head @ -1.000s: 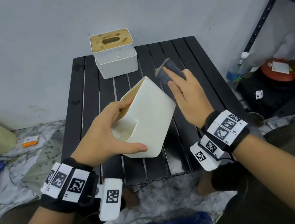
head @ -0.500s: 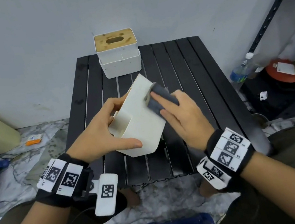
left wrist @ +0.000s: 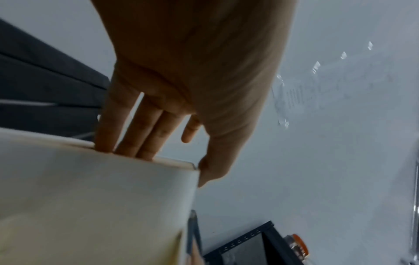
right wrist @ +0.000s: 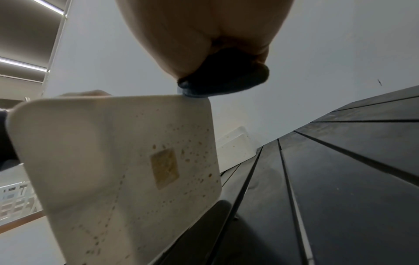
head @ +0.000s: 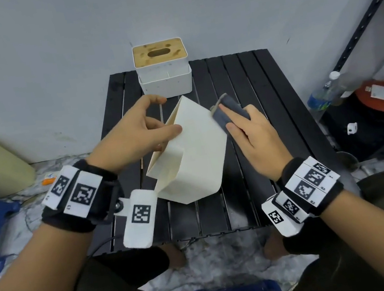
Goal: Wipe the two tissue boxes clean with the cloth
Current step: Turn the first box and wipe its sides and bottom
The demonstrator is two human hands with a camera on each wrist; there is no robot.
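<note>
black slatted table (head: pixel 268 107), 2 tissue boxes (head: pixel 196 160)

A: Entry, box 1. White tissue box (head: pixel 195 155), tilted on 1 corner above the black slatted table (head: pixel 280 105), off its surface. Open side faces left.

B: Underside (right wrist: pixel 127 170) in the right wrist view: brown specks, 1 yellowish square patch. Soiled.

A: Cloth (head: pixel 228 111): dark grey, folded, touching box 1 at its upper right edge.

B: Box 2 (head: pixel 163 71): white, wooden lid with oval slot, upright at the table's far edge against the wall. Small specks on its front. Well apart from box 1.
</note>
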